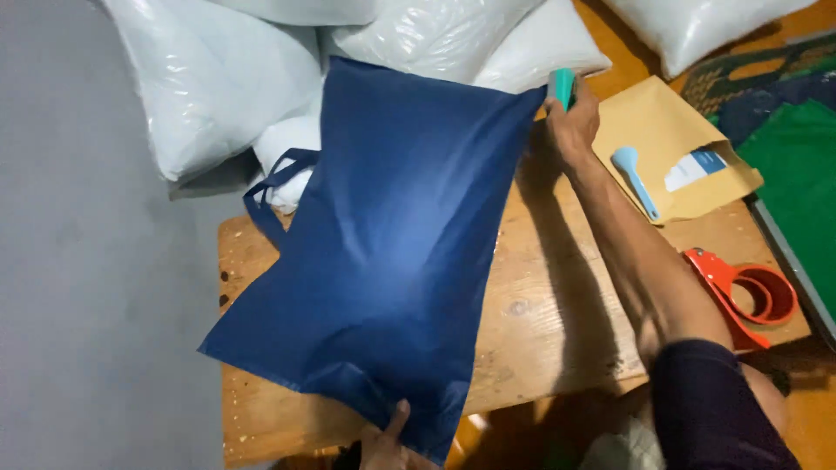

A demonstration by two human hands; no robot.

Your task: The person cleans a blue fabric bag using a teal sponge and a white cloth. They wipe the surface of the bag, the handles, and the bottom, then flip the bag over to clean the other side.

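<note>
Right hand [570, 122] is stretched way out across the table, fingers curled shut around a small teal plastic tool [562, 86] right at the far corner of the dark blue fabric tote bag [392, 244]. Left hand [389, 442] pinches the bag's near edge, thumb on top. The bag lies flat and diagonal on a worn wooden table [540, 322]. White plastic-wrapped pillows [218, 78] are piled behind it, and a red tape dispenser [749, 292] sits on the right by a brown paper envelope [662, 130].
</note>
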